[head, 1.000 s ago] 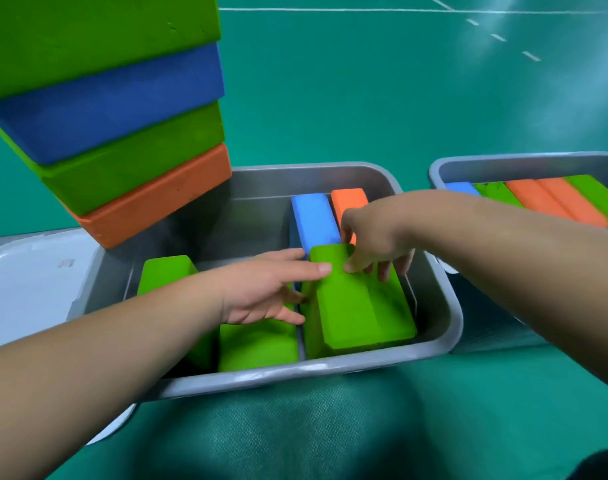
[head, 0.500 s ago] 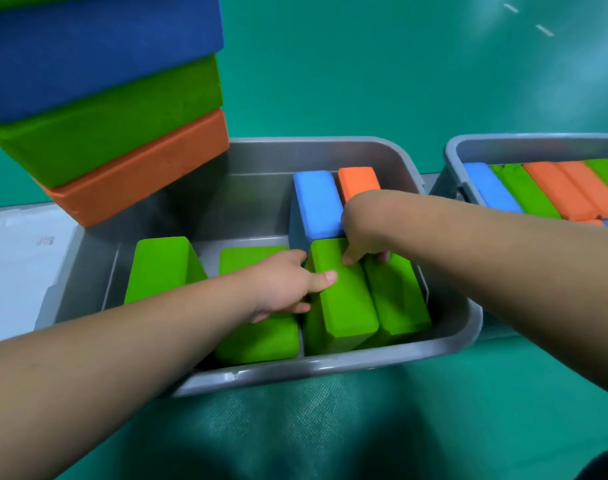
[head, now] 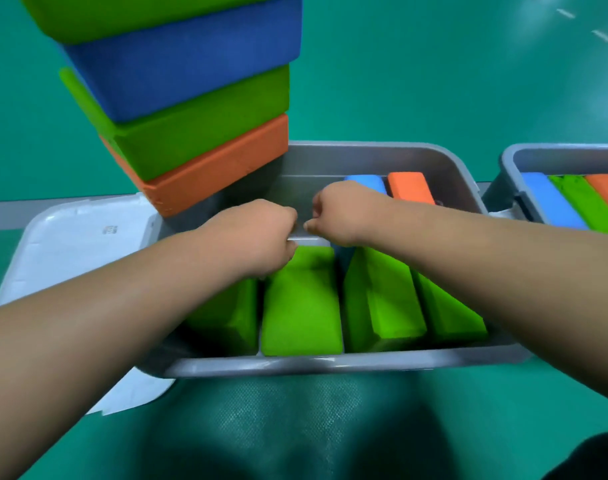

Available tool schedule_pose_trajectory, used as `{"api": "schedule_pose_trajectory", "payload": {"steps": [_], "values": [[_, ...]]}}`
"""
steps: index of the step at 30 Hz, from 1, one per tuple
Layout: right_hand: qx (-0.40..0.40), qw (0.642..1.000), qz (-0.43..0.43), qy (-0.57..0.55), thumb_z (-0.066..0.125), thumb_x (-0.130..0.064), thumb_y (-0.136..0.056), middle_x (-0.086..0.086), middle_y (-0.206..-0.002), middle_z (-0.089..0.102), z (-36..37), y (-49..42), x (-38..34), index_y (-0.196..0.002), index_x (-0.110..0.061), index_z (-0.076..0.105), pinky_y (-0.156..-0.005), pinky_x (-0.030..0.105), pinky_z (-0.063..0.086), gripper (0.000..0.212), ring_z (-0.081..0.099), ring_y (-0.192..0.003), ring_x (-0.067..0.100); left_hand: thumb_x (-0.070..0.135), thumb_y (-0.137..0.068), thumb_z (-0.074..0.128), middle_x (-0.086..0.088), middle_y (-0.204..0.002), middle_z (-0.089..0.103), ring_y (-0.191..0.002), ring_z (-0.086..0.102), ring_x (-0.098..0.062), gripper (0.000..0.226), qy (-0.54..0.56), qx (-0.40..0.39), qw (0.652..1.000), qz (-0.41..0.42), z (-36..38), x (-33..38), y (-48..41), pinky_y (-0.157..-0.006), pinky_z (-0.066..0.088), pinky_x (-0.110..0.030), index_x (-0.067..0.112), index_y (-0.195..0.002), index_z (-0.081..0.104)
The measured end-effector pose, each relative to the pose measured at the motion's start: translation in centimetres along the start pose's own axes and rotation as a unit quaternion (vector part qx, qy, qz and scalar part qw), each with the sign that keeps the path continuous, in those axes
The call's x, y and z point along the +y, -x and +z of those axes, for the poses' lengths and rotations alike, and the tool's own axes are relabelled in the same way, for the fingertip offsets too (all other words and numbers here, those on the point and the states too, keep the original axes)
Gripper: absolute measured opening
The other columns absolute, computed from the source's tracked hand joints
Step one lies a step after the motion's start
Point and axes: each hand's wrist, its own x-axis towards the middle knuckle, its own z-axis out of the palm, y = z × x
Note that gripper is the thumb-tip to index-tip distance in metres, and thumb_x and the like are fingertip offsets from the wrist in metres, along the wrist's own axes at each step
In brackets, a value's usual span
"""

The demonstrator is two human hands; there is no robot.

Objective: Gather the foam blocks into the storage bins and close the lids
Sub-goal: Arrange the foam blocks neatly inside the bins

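A grey storage bin (head: 330,363) sits in front of me with several green foam blocks in its near half. My left hand (head: 257,237) has its fingers curled over the far end of the flat green block (head: 300,306). My right hand (head: 340,216), also curled, holds the far end of the tilted green block (head: 385,299), which leans on another green block (head: 448,313). Both sets of fingertips are hidden. A blue block (head: 368,180) and an orange block (head: 410,188) stand at the bin's far right.
A tall stack of orange, green and blue blocks (head: 191,98) rises at the bin's far left corner. A white lid (head: 70,237) lies under the bin's left side. A second grey bin (head: 510,161) at the right holds several blocks. Green floor surrounds everything.
Both hands have moved away from me to the blocks' far ends and curled into fists close together. The tilted green block stands more on edge. The view shifted left.
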Motion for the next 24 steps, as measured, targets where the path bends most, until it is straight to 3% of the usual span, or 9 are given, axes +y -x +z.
{"api": "schedule_pose_trajectory", "payload": {"steps": [3,6,10,12,14,17,20,24], "values": [[-0.032,0.999,-0.018,0.003,0.054,-0.028,-0.098,0.016,-0.107,0.073,2.6,-2.0,-2.0,-0.107,-0.008,0.074,-0.083,0.034,0.054,0.03,0.067,-0.103,0.036,0.044,-0.097,0.054,-0.008,-0.122,0.058,-0.118,0.055,-0.034,0.031,-0.104,-0.005,0.995,0.002,0.2,-2.2,1.5,-0.087,0.046,-0.043,0.019,-0.115,0.057],[-0.09,0.994,-0.045,0.032,0.056,-0.025,-0.094,0.017,-0.114,0.073,5.2,-3.4,-3.2,-0.114,-0.007,0.072,-0.088,0.037,0.057,0.031,0.068,-0.107,0.035,0.045,-0.094,0.059,-0.008,-0.131,0.048,-0.124,0.049,-0.034,0.044,-0.097,-0.038,0.994,-0.04,0.4,-3.4,3.1,-0.093,0.046,-0.047,0.02,-0.13,0.052],[-0.153,0.987,-0.023,0.049,0.063,-0.042,-0.094,0.02,-0.138,0.054,8.3,-4.8,-3.5,-0.141,-0.008,0.053,-0.098,0.039,0.053,0.059,0.059,-0.123,0.038,0.059,-0.084,0.074,-0.01,-0.145,0.04,-0.129,0.05,-0.035,0.074,-0.072,-0.103,0.989,-0.08,0.3,-4.4,4.7,-0.103,0.047,-0.046,0.017,-0.137,0.044],[-0.172,0.985,0.012,0.033,0.072,-0.053,-0.087,0.02,-0.146,0.043,9.4,-5.4,-3.5,-0.154,-0.016,0.038,-0.103,0.043,0.051,0.083,0.057,-0.126,0.042,0.065,-0.075,0.08,-0.012,-0.169,0.01,-0.141,0.045,-0.035,0.115,-0.076,-0.176,0.977,-0.094,0.7,-4.8,5.6,-0.111,0.044,-0.044,0.012,-0.158,0.021],[-0.187,0.982,0.026,0.027,0.077,-0.057,-0.084,0.019,-0.152,0.04,10.1,-5.9,-3.4,-0.159,-0.02,0.03,-0.103,0.043,0.05,0.096,0.055,-0.131,0.04,0.06,-0.071,0.087,-0.008,-0.169,-0.026,-0.146,0.041,-0.034,0.145,-0.094,-0.21,0.967,-0.111,1.7,-5.1,6.4,-0.113,0.042,-0.045,0.011,-0.163,-0.015],[-0.201,0.979,0.042,0.007,0.083,-0.055,-0.08,0.016,-0.152,0.049,10.4,-6.2,-3.6,-0.156,-0.011,0.035,-0.09,0.038,0.052,0.1,0.061,-0.126,0.035,0.041,-0.075,0.09,-0.012,-0.164,-0.037,-0.141,0.043,-0.038,0.146,-0.125,-0.174,0.97,-0.113,3.2,-4.7,6.7,-0.108,0.046,-0.051,0.009,-0.158,-0.026],[-0.184,0.982,0.042,0.025,0.086,-0.065,-0.07,0.018,-0.145,0.056,9.7,-6.4,-3.9,-0.145,-0.011,0.053,-0.1,0.039,0.053,0.098,0.06,-0.126,0.037,0.028,-0.08,0.088,-0.013,-0.161,-0.043,-0.136,0.047,-0.04,0.142,-0.123,-0.177,0.969,-0.118,3.7,-4.0,6.5,-0.102,0.049,-0.052,0.007,-0.157,-0.029],[-0.158,0.987,0.024,0.029,0.08,-0.069,-0.074,0.022,-0.141,0.05,8.3,-6.1,-4.3,-0.139,-0.008,0.059,-0.103,0.042,0.05,0.091,0.051,-0.129,0.038,0.034,-0.079,0.09,-0.014,-0.16,-0.044,-0.14,0.046,-0.042,0.147,-0.154,-0.198,0.961,-0.118,3.1,-3.7,5.7,-0.107,0.046,-0.049,0.007,-0.154,-0.034]]}}
